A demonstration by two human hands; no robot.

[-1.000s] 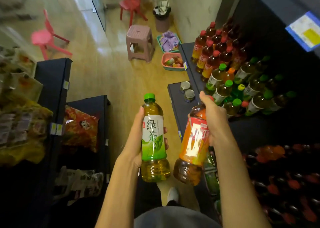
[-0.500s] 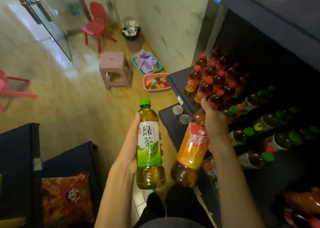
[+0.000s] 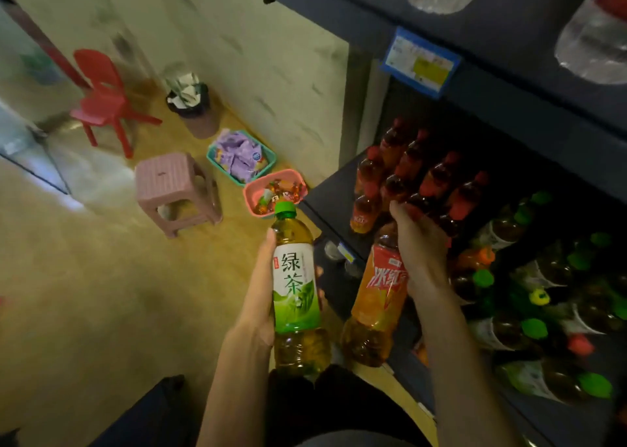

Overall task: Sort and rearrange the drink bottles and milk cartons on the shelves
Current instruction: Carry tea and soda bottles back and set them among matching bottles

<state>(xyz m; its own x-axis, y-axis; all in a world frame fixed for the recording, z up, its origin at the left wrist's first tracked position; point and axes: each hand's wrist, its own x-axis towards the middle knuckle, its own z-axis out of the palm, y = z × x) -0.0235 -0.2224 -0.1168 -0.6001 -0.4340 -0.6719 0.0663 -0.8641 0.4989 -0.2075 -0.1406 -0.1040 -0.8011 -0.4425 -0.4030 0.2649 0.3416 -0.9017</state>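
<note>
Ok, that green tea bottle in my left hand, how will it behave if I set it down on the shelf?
The green tea bottle looks nearly full, so it is probably heavy for its size. It is tall and narrow, so a nudge could tip it. It is round, so on its side it would likely roll. The left hand wraps its label, which looks smooth, perhaps slippery.

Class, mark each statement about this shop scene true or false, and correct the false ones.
1. The left hand holds a green-capped green tea bottle. True.
2. The right hand is empty. False: it grips an orange-labelled tea bottle.
3. Red-capped bottles stand on the shelf beyond the right hand. True.
4. The pink stool stands on the shelf. False: it stands on the floor.
</note>
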